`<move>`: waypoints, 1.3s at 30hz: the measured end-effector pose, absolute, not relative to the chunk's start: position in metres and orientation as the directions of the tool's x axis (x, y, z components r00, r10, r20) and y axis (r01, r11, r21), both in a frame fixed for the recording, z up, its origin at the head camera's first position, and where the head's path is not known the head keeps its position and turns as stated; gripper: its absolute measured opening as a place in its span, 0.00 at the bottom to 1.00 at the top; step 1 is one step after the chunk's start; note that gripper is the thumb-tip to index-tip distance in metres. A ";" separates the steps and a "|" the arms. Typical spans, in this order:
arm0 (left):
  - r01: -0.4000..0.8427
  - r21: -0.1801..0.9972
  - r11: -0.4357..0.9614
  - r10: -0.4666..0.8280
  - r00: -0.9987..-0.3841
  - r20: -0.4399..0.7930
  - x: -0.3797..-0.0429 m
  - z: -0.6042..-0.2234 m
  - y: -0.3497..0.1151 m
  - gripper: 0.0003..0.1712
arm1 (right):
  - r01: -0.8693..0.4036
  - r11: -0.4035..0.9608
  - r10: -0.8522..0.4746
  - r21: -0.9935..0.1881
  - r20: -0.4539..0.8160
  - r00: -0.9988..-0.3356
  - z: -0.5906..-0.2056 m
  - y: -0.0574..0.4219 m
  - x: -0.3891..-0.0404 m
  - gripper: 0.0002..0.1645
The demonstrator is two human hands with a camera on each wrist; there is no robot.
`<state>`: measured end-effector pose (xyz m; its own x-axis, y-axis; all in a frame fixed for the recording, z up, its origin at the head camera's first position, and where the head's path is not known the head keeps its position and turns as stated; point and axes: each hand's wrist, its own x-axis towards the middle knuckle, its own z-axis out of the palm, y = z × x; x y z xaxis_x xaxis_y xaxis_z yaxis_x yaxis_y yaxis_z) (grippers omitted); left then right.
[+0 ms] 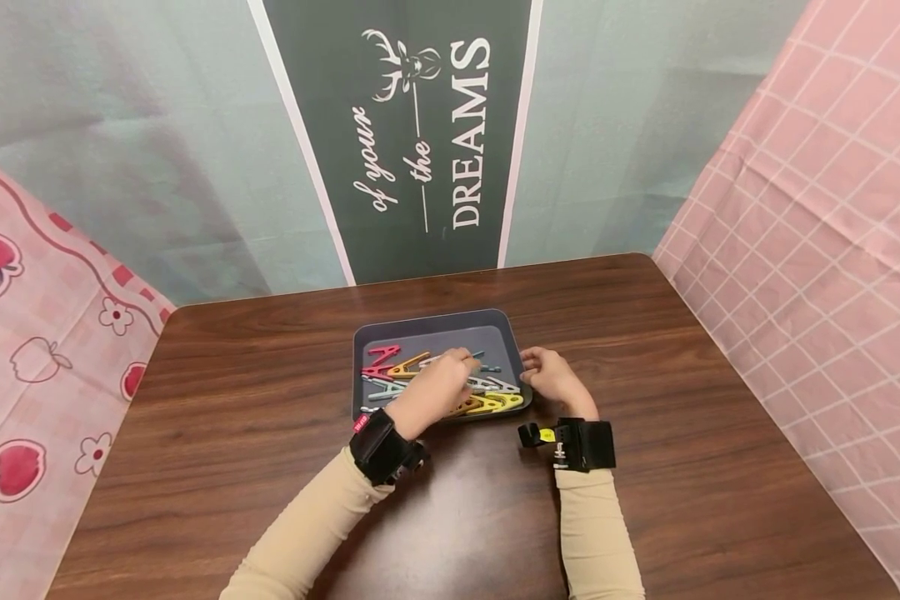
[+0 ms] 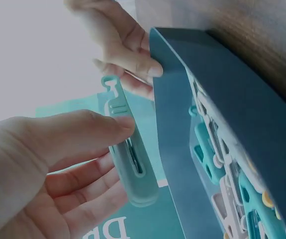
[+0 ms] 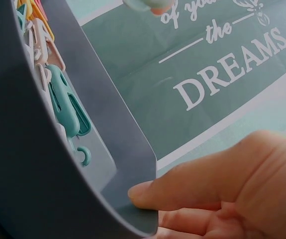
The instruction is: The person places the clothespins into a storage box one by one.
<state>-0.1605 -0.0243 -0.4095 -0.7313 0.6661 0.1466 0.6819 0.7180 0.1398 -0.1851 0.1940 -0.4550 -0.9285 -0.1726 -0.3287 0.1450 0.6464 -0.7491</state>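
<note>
My left hand (image 1: 437, 388) is over the dark grey tray (image 1: 498, 321). In the left wrist view it pinches a green clothespin (image 2: 133, 164) with a small hook at one end, thumb on one face and fingers behind. My right hand (image 1: 558, 382) grips the tray's right wall, its thumb (image 3: 143, 194) inside and the fingers outside. Several clothespins lie in the tray: red ones (image 1: 378, 371) at the left, yellow ones (image 1: 498, 403) at the front right. White and green ones are among them, partly hidden by my left hand in the head view.
The tray stands on a dark wood table (image 1: 270, 358). A curtain with printed letters (image 1: 468, 133) hangs behind it. Pink cloths hang at the left (image 1: 37, 417) and the right (image 1: 817, 250). Each wrist wears a black strap with a camera.
</note>
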 end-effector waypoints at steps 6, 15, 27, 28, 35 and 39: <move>0.671 0.211 0.711 0.664 -0.739 0.114 -0.171 -0.410 -0.028 0.22 | 0.148 0.645 -0.175 -0.750 -0.333 -0.927 -0.457 0.195 -0.186 0.27; 0.656 0.256 0.710 0.656 -0.748 0.099 -0.191 -0.409 -0.030 0.22 | 0.139 0.647 -0.171 -0.750 -0.321 -0.932 -0.457 0.195 -0.187 0.27; 0.618 0.273 0.737 0.636 -0.771 0.030 -0.213 -0.407 -0.030 0.23 | 0.151 0.649 -0.174 -0.746 -0.339 -0.924 -0.458 0.196 -0.187 0.27; 0.620 0.270 0.736 0.637 -0.770 0.033 -0.215 -0.407 -0.029 0.23 | 0.154 0.646 -0.173 -0.747 -0.340 -0.924 -0.458 0.196 -0.187 0.27; 0.624 0.226 0.748 0.633 -0.773 0.035 -0.228 -0.407 -0.028 0.23 | 0.154 0.645 -0.170 -0.749 -0.337 -0.926 -0.458 0.196 -0.187 0.27; 0.594 0.238 0.769 0.609 -0.793 0.009 -0.237 -0.408 -0.025 0.22 | 0.147 0.650 -0.169 -0.746 -0.330 -0.929 -0.458 0.196 -0.186 0.27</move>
<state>-0.2369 -0.0253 -0.4084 -0.7929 0.6092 0.0095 0.5936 0.7688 0.2378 -0.1863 0.1958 -0.4579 -0.9287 -0.1690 -0.3301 0.1470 0.6496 -0.7460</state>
